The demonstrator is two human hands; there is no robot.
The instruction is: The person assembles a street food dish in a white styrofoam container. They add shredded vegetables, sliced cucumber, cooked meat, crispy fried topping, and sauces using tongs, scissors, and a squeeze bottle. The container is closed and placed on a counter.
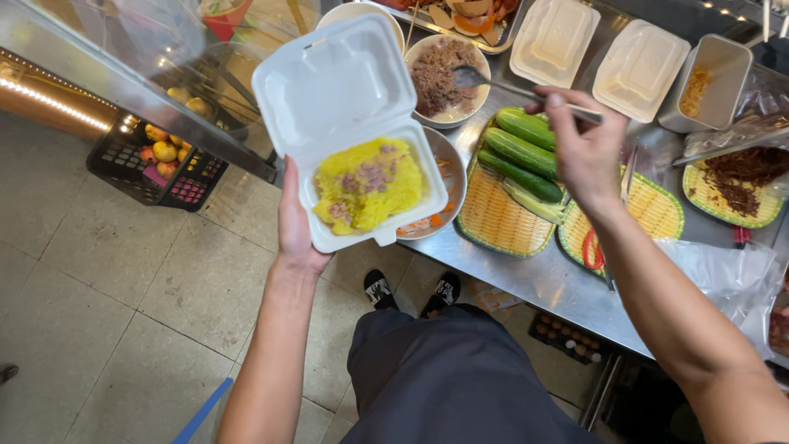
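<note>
The left hand (pixel 294 222) grips from below an open white foam box (pixel 349 123) holding yellow sticky rice (pixel 367 185). The right hand (pixel 585 148) pinches a metal spoon (pixel 493 80) over a bowl of shredded meat (pixel 442 78).

— Where's your left hand (pixel 294 222)?
— Your left arm runs up from the lower frame, nearly straight, wrist level, palm and fingers clamped at shoulder height.
— And your right hand (pixel 585 148)?
— Your right forearm angles in from the lower right, wrist bent, thumb and fingertips pinched together.
</note>
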